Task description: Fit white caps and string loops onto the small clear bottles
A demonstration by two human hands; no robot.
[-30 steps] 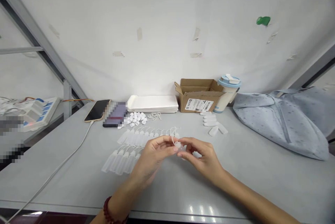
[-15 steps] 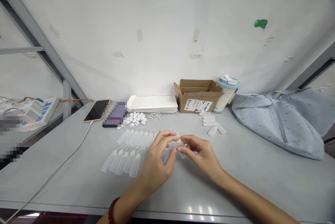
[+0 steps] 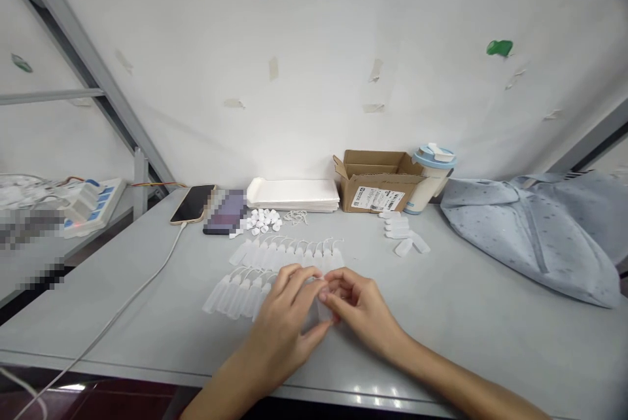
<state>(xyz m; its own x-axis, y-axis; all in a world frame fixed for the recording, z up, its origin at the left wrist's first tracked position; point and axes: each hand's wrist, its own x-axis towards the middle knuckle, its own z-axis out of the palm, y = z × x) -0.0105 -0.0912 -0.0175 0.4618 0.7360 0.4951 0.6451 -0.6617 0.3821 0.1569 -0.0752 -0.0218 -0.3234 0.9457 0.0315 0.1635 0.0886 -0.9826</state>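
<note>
My left hand [image 3: 284,325] and my right hand [image 3: 354,305] meet low over the grey table [image 3: 490,335], fingers pinched together on a small translucent plastic bottle [image 3: 322,307]. Most of that bottle is hidden by my fingers. Just beyond my hands lie two rows of the same translucent bottles: a far row [image 3: 289,253] and a near row [image 3: 235,292], both lying flat with thin loops at their tips. The near row ends right beside my left fingers.
A heap of small white caps [image 3: 262,220] and thin loops [image 3: 296,216] lie behind the rows. Loose bottles [image 3: 403,235] lie right of them. At the back stand stacked white trays [image 3: 293,194], a cardboard box [image 3: 375,181], a cup [image 3: 430,175], phones [image 3: 192,204], and a blue bag [image 3: 534,230].
Both hands have come down and toward me, from above the far row to just over the table by the near row, still pinching the small bottle. The view shifted slightly.
</note>
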